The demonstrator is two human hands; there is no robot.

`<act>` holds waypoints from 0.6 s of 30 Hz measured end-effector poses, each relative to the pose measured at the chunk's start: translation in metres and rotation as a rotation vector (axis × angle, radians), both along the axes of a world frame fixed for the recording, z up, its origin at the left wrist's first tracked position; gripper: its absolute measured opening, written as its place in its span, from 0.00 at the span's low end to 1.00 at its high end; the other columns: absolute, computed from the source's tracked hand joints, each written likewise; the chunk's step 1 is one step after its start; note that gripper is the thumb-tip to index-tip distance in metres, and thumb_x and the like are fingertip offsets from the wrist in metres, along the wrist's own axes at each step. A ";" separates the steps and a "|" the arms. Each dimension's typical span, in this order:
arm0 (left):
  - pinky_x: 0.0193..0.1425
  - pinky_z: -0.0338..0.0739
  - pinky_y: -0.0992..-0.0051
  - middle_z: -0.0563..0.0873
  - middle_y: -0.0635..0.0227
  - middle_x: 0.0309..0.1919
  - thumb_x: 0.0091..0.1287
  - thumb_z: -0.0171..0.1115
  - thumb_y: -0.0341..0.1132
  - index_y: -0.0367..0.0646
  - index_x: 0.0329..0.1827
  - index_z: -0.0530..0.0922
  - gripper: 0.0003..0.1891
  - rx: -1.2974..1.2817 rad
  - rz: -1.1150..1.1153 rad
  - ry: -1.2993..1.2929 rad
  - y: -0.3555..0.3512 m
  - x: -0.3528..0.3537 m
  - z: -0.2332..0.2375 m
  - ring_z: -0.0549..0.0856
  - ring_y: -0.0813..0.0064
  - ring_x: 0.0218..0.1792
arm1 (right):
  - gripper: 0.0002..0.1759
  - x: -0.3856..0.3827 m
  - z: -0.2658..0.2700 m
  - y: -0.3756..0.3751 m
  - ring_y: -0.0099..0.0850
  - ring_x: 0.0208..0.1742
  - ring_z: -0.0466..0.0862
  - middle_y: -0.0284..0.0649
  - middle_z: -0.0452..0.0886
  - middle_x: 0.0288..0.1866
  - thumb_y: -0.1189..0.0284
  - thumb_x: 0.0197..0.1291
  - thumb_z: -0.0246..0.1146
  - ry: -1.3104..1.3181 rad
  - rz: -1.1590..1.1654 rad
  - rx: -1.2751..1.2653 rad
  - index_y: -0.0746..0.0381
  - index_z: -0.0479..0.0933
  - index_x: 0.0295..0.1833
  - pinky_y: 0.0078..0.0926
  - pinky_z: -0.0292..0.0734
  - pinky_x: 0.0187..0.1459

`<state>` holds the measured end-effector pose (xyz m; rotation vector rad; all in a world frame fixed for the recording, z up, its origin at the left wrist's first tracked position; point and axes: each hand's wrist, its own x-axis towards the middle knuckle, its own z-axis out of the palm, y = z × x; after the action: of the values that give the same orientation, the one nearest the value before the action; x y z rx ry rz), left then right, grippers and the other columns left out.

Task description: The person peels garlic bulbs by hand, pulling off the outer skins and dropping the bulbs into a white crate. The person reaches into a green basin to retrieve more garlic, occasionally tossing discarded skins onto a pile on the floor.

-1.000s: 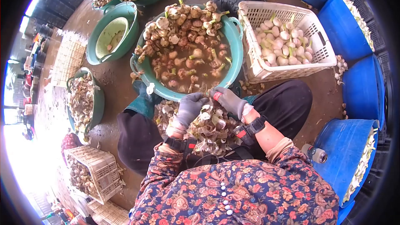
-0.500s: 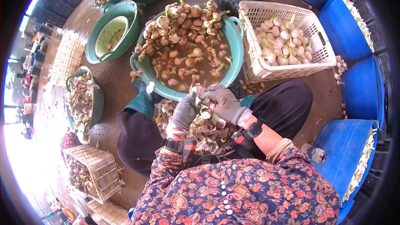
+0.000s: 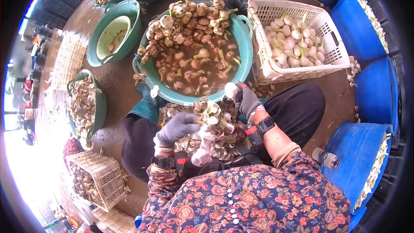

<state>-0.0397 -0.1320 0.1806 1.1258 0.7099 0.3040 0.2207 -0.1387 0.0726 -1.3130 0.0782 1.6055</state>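
My right hand [image 3: 247, 101], in a grey glove, grips a peeled white garlic bulb [image 3: 231, 90] at the near rim of the green tub [image 3: 188, 100]. Something small and red shows at its fingertips; I cannot make out what it is. My left hand [image 3: 177, 127], also gloved, is open over my lap with its fingers stretched toward loose garlic skins [image 3: 211, 113]. Some pale skins just below those fingers are smeared by motion. A heap of peelings [image 3: 222, 140] covers my lap. Unpeeled garlic bulbs [image 3: 189, 23] fill the tub, some lying in brown water.
Right of the tub stands a white crate [image 3: 297, 72] with peeled garlic bulbs. Blue barrels [image 3: 355, 159] line the right side, a can [image 3: 325, 158] beside them. Left are a green basin [image 3: 92, 51], a tub of peelings [image 3: 102, 108] and a tilted crate [image 3: 110, 181].
My hands have moved apart. The right hand has carried the peeled garlic bulb up and right to the tub rim; the left has dropped down and left, with skins coming loose beside it.
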 end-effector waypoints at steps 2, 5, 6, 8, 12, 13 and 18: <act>0.39 0.75 0.78 0.84 0.67 0.28 0.56 0.65 0.39 0.38 0.41 0.80 0.15 0.202 -0.219 0.508 0.011 0.014 -0.004 0.82 0.77 0.32 | 0.14 -0.008 0.006 0.002 0.22 0.13 0.66 0.31 0.69 0.17 0.59 0.57 0.62 -0.015 0.005 -0.017 0.60 0.76 0.34 0.21 0.58 0.13; 0.47 0.74 0.64 0.84 0.54 0.34 0.53 0.62 0.57 0.42 0.40 0.80 0.26 0.541 -0.011 0.989 0.043 0.025 -0.060 0.82 0.56 0.41 | 0.15 -0.016 0.013 0.007 0.22 0.13 0.67 0.31 0.70 0.17 0.59 0.56 0.63 -0.032 -0.012 -0.048 0.60 0.76 0.33 0.21 0.60 0.14; 0.49 0.74 0.64 0.84 0.54 0.38 0.54 0.61 0.57 0.42 0.44 0.79 0.27 0.552 -0.011 1.095 0.058 0.034 -0.068 0.82 0.56 0.44 | 0.14 -0.018 0.015 0.007 0.21 0.13 0.66 0.30 0.69 0.17 0.59 0.55 0.63 -0.128 0.016 -0.015 0.60 0.76 0.32 0.21 0.61 0.14; 0.54 0.73 0.65 0.82 0.54 0.47 0.55 0.60 0.56 0.41 0.50 0.78 0.29 0.586 0.015 1.231 0.082 0.051 -0.092 0.79 0.57 0.51 | 0.13 -0.016 0.007 0.009 0.19 0.14 0.67 0.29 0.71 0.17 0.60 0.57 0.62 -0.298 0.106 0.024 0.58 0.74 0.31 0.18 0.61 0.15; 0.56 0.72 0.65 0.80 0.51 0.50 0.54 0.61 0.55 0.41 0.49 0.79 0.28 0.437 -0.151 1.322 0.119 0.074 -0.156 0.78 0.57 0.53 | 0.15 -0.019 0.002 0.011 0.19 0.32 0.73 0.32 0.80 0.32 0.63 0.54 0.67 -0.351 0.108 0.072 0.65 0.79 0.38 0.19 0.69 0.37; 0.57 0.72 0.65 0.80 0.51 0.50 0.57 0.59 0.49 0.40 0.48 0.79 0.24 0.418 -0.162 1.259 0.120 0.075 -0.170 0.78 0.56 0.53 | 0.14 -0.020 -0.004 0.010 0.19 0.32 0.73 0.32 0.80 0.32 0.65 0.54 0.66 -0.302 0.075 0.049 0.66 0.79 0.38 0.20 0.69 0.36; 0.54 0.73 0.64 0.81 0.57 0.48 0.57 0.57 0.48 0.50 0.49 0.79 0.20 0.533 -0.132 1.187 0.123 0.073 -0.169 0.79 0.59 0.52 | 0.14 -0.016 -0.035 0.010 0.24 0.20 0.74 0.35 0.78 0.22 0.63 0.54 0.65 -0.474 0.154 0.001 0.64 0.79 0.35 0.26 0.68 0.24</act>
<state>0.0337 -0.0089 0.0117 1.8525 1.6395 -0.3744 0.2042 -0.1283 0.0373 -1.6975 -0.3198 1.3767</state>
